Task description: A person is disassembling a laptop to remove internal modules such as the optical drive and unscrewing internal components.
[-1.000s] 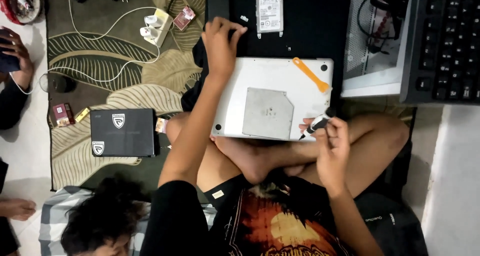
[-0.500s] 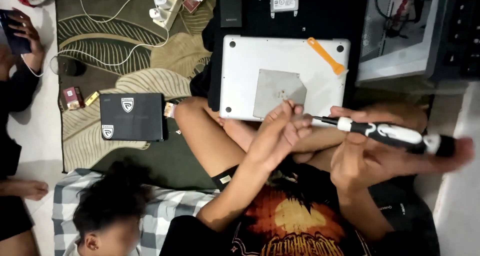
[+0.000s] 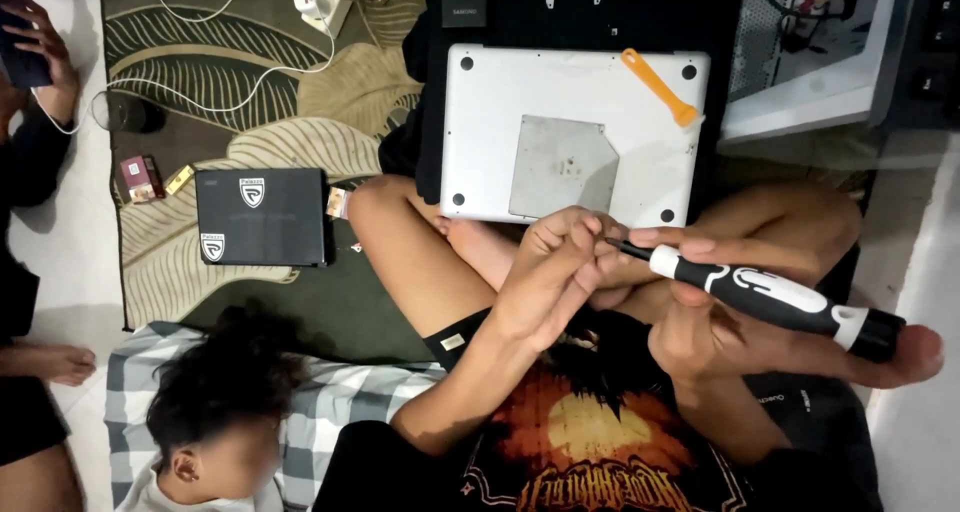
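Floor scene, seen from above: green rug with a pale leaf pattern at 10 o'clock, black mat under the work at 12. Person sits cross-legged, silver laptop turned underside-up resting just past the knees, a grey square plate lying on its base. Orange plastic pry tool lies on the laptop's corner at 1 o'clock.

Right hand is closed around a black-and-white electric screwdriver — thumb along the top, body of the tool running out to 3 o'clock, tip pointing to 9. Left hand is curled, fingertips pinched at the screwdriver's bit; whether they hold a screw or just the bit, cannot tell. Both hands hover over the lap, just short of the laptop's near edge.

Around: black flat box with white shield emblems on the rug at 9 o'clock, white cable looping at 11, open computer case at 2. Another person in a checked shirt lies at 7 o'clock — a third holds a dark phone at far 10.
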